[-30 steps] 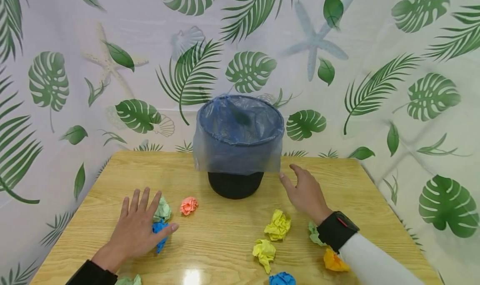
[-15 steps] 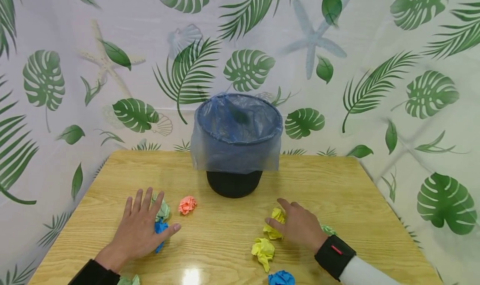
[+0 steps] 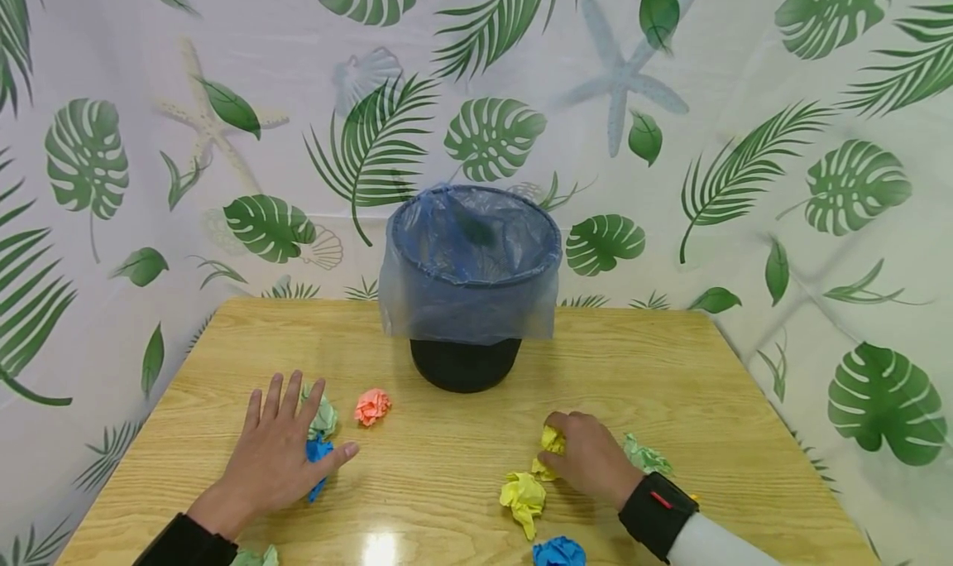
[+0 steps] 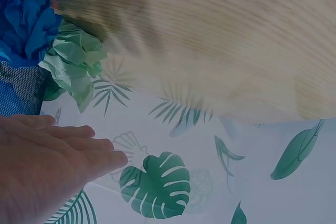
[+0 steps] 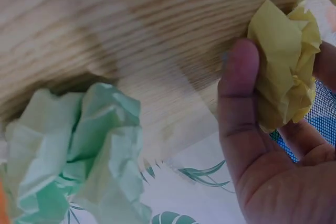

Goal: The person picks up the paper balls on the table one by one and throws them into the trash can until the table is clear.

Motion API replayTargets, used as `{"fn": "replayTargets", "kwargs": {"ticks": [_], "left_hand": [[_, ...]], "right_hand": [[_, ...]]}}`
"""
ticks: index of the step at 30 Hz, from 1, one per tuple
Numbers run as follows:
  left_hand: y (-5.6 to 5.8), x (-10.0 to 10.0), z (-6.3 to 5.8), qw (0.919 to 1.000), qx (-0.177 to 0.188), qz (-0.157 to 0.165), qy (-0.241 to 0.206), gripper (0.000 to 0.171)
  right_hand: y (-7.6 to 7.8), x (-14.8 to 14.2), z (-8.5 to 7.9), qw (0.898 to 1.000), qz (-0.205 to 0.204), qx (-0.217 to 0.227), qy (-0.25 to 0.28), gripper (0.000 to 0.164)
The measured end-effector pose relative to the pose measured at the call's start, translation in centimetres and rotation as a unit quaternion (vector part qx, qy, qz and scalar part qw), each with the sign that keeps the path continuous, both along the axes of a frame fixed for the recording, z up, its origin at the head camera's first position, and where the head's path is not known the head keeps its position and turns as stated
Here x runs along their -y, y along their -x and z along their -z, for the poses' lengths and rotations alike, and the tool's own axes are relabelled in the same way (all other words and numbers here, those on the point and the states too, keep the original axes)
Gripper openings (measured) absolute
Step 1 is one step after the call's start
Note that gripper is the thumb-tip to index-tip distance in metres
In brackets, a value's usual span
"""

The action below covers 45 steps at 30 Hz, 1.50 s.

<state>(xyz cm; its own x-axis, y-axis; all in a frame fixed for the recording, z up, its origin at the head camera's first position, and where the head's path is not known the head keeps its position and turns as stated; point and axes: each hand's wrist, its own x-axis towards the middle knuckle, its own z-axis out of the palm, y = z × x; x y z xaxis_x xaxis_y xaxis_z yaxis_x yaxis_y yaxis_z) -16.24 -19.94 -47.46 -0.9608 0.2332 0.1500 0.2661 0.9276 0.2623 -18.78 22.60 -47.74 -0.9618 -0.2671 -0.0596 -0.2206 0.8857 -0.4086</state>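
Note:
My right hand (image 3: 591,458) curls its fingers and thumb round a crumpled yellow paper ball (image 3: 553,440) on the right half of the table. In the right wrist view the same yellow paper ball (image 5: 286,66) sits between the fingers, with a light green paper ball (image 5: 79,156) to the left. A second yellow paper ball (image 3: 524,498) lies just in front. My left hand (image 3: 271,458) is spread with straight fingers, palm down, beside a blue paper ball (image 3: 318,450) and a light green one (image 3: 323,417), partly covering both. It grips nothing.
A black bin (image 3: 465,367) lined with a translucent blue bag (image 3: 469,314) stands at the back middle of the wooden table (image 3: 432,483). A pink paper ball (image 3: 372,406) lies left of centre. Another blue ball (image 3: 558,552) and a green one (image 3: 256,557) lie near the front.
My right hand has moved from beside the bin toward me and down onto the yellow paper ball, and its fingers have closed round it. The left hand stays nearly still.

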Motion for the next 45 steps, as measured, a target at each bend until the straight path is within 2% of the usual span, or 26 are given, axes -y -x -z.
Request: {"fn": "replayTargets", "kwargs": {"ticks": [8,16,21,30,34,39,45], "left_hand": [[0.0,0.0,0.0,1.0000,0.001,0.000,-0.001,0.105],[0.0,0.0,-0.1,1.0000,0.003,0.000,-0.005,0.106],[0.0,-0.1,0.0,0.9999,0.007,0.001,-0.008,0.106],[-0.1,-0.1,0.2,1.0000,0.002,0.002,-0.006,0.105],[-0.1,-0.1,0.2,1.0000,0.001,0.003,-0.008,0.105],[-0.1,-0.2,0.1,0.9999,0.004,0.003,-0.011,0.105],[-0.1,-0.3,0.0,0.9999,0.004,0.003,-0.010,0.106]], "right_hand": [[0.3,-0.3,-0.9,0.999,0.018,-0.018,0.020,0.036],[0.4,-0.6,-2.8,0.998,0.017,-0.061,0.027,0.035],[0.7,-0.7,-4.5,0.995,0.008,-0.100,0.028,0.033],[1.5,-0.6,-9.4,0.982,-0.019,-0.180,0.049,0.031],[2.3,-0.1,-12.3,0.977,-0.018,-0.201,0.062,0.031],[3.2,0.8,-15.9,0.967,-0.014,-0.238,0.093,0.030],[4.4,1.8,-19.1,0.955,-0.010,-0.270,0.121,0.033]]}}
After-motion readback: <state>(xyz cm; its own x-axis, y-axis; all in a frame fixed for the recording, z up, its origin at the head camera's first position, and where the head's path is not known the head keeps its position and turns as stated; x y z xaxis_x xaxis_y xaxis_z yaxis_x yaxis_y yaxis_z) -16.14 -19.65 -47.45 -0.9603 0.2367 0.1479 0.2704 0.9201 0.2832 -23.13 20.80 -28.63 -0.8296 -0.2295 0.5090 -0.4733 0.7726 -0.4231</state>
